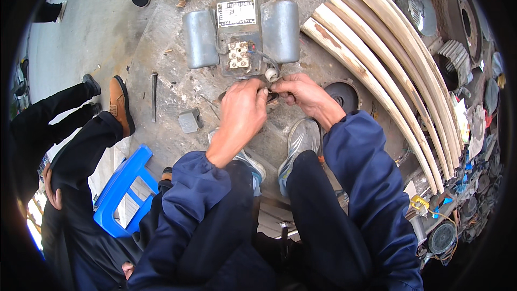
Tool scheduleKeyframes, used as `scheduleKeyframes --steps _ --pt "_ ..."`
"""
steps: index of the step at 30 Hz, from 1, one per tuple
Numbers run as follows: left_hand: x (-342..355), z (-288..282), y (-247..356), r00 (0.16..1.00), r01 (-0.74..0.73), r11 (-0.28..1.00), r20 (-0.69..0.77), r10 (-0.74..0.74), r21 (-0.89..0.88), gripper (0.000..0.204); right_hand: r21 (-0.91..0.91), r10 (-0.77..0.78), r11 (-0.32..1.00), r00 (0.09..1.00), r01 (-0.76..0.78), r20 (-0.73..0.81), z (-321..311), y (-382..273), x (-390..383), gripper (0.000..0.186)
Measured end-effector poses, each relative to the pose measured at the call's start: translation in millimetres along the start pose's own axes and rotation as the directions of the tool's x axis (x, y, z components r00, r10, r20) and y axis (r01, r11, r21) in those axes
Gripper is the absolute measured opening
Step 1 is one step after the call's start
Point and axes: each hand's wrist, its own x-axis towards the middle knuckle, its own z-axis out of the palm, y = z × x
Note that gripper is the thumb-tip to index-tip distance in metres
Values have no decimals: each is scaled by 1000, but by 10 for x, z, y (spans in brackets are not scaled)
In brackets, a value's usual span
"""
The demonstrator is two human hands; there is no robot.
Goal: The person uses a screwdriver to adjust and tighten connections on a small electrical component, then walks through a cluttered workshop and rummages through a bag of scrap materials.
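Just in front of an electric motor (237,32), my two hands meet, fingertips close together. The motor has a grey cylindrical housing on either side and a plate on top. A cream terminal block (239,55) with brass screws sits in its uncovered connection box. My left hand (243,103) is closed in a pinch. My right hand (306,96) is also pinching, right beside a whitish round fitting (272,74) that hangs at the box's corner by dark wires. What lies between the fingertips is too small and hidden to name. A dark piece shows partly beneath the hands.
A long bolt (154,97) and a grey square cover (189,121) lie to the left. Long curved-looking wooden poles (371,70) stretch along the right, with metal motor parts beyond. A blue plastic stool (125,191) stands at lower left, near other people's legs and feet.
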Motion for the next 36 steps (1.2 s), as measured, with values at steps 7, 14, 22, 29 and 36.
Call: scheduleKeyframes --steps 7,14,22,29,36 --pt "-156 -277 -89 969 -245 969 0 245 -33 17 -221 44 973 991 -72 -127 77 -85 94 17" --pt "-163 -489 -251 896 -429 903 123 427 -7 27 -297 51 950 984 -100 -169 123 -45 261 27" --pt "35 -487 -364 812 -540 841 260 522 -1 42 -177 -2 984 996 -15 -94 174 -200 167 48" --pt "79 -448 -455 680 -671 741 401 613 6 56 -207 134 967 987 -150 -93 168 -205 236 46" --pt "250 -429 -424 637 -665 747 511 577 -15 65 -186 110 974 988 -129 -106 200 -196 268 39"
